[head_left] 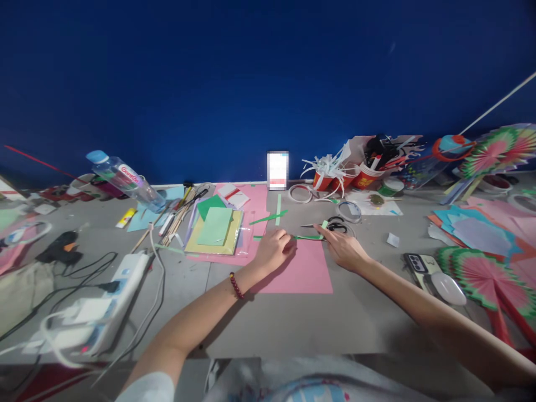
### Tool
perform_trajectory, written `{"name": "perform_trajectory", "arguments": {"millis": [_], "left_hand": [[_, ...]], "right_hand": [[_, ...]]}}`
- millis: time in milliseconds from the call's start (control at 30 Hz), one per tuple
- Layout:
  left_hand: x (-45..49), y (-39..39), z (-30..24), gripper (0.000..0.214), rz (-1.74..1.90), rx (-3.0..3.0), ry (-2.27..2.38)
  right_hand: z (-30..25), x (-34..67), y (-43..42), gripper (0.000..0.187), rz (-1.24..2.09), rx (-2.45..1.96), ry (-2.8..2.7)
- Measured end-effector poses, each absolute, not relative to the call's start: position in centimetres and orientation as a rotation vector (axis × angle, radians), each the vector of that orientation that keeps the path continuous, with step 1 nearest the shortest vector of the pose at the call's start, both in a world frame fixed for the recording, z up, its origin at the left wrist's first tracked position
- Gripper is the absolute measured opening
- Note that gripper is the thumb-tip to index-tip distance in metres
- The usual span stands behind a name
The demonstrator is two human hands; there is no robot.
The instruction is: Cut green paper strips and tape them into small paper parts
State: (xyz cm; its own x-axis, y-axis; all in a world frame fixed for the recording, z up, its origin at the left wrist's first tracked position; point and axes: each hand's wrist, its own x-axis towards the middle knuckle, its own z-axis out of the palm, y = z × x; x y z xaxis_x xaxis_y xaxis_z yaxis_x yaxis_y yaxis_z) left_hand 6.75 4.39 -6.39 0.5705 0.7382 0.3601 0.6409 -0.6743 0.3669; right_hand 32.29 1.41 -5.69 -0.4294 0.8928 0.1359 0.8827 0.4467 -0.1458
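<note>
Along the far edge of a pink sheet (305,273), on a grey table (293,329), a green strip (309,237) of paper is stretched out flat between two hands. Its left end is covered by the left hand (272,251), whose fingers are curled shut over it in a loose fist; a bead bracelet (235,285) is worn on that wrist. Its right end, slightly turned up, is pinned by the right hand (344,249), which is spread low with the forefinger pushed out onto the paper rather than closed round anything. Scissors (337,226) are seen just beyond the strip, close to the right fingertips. More green strips (278,211) are scattered further back, beside a stack of coloured paper (215,230).

The strip is judged to be very light, thin and limp: it would be easily creased, torn or blown aside, and would curl once released. It is best taken at its two ends, lightly pinched or pressed flat, as the middle would sag and buckle if lifted alone.

A phone (414,262) and folded paper fans (481,276) are laid out to the right, a glue gun (58,248), a power strip (121,279) and a tilted water bottle (123,178) to the left.
</note>
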Motion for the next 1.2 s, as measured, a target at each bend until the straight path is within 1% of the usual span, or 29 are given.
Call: {"name": "perform_trajectory", "arguments": {"millis": [133, 233, 467, 733, 900, 1200], "left_hand": [[6.76, 4.45, -6.42, 0.032, 0.63, 2.694, 1.061], [6.78, 4.48, -6.31, 0.037, 0.546, 2.779, 1.038], [6.84, 4.4, -6.14, 0.028, 0.48, 2.843, 1.035], [6.87, 4.18, -6.07, 0.028, 0.47, 2.916, 1.039], [6.92, 4.18, -6.13, 0.028, 0.479, 2.923, 1.046], [6.93, 4.32, -6.25, 0.026, 0.528, 2.841, 1.066]], "right_hand": [[-5.57, 32.38, 1.38, 0.056, 0.012, -1.459, -2.578], [-5.61, 32.32, 1.43, 0.056, -0.048, -1.431, -2.604], [-5.82, 32.38, 1.58, 0.055, -0.014, -1.44, -2.579], [-5.77, 31.96, 1.65, 0.045, 0.158, -1.569, -2.392], [-5.83, 31.52, 1.76, 0.044, 0.24, -1.689, -2.239], [-5.72, 31.68, 1.4, 0.044, 0.304, -1.699, -2.136]]}}
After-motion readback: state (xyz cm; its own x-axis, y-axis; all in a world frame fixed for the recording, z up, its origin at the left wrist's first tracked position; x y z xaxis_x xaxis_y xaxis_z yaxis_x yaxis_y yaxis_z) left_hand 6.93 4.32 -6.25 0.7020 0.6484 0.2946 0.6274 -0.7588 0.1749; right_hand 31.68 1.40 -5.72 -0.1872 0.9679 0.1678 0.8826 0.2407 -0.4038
